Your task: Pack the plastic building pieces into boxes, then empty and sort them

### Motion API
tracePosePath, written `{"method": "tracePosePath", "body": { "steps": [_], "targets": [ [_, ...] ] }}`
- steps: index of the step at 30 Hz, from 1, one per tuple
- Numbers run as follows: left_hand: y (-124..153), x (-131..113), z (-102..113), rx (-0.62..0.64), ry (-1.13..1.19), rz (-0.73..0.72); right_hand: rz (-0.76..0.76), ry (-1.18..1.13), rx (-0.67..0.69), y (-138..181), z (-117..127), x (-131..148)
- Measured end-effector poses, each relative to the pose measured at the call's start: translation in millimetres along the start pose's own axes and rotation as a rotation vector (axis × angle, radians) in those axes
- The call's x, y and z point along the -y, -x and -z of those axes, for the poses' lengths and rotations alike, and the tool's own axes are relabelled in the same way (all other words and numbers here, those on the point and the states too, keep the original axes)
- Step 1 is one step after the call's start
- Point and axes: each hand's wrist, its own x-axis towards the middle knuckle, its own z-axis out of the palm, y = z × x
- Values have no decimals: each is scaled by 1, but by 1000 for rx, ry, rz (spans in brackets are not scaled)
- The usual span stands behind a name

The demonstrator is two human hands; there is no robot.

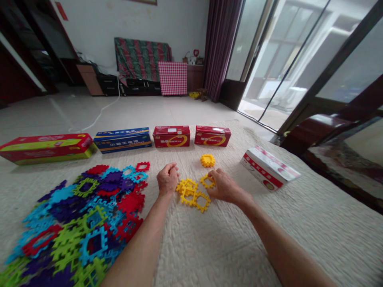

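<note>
Pinched in the fingers of my right hand (220, 185) is a yellow square frame block (206, 181) with toothed edges. My left hand (168, 178) is closed, its fingers curled beside a small cluster of yellow frame blocks (189, 198). Whatever those left fingers may hold is hidden. Just beyond my right hand sits a yellow stack of toothed blocks (207, 160). To the left of my left arm spreads a big heap of interlocking blocks (89, 211) in purple, blue, green and red, some solid and some with open centres.
Behind the blocks stand a long red-and-green box (48, 147), a blue box (123, 139) and two red boxes, one left (171, 136) and one right (212, 136). A white-and-red box (269, 167) lies at the right on the pale textured cover (227, 243).
</note>
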Motion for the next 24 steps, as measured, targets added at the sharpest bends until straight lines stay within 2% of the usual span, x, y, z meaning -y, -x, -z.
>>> {"method": "tracePosePath", "body": {
  "steps": [2,6,8,16,20,24],
  "targets": [
    [0,0,0,-2,-3,1,4,-36,-64,-4,5,-4],
    [-1,1,0,4,-5,-4,-21,-99,-300,-22,15,-15],
    [-1,1,0,9,-4,-6,-33,-113,-377,-34,17,-19],
    [-1,2,0,3,1,-15,-102,-108,-435,-68,8,-24],
    [-1,2,0,14,11,-11,-85,-123,-496,-62,8,-24],
    [-1,2,-1,10,13,-20,70,-210,-565,-40,1,-19]
  ]
}}
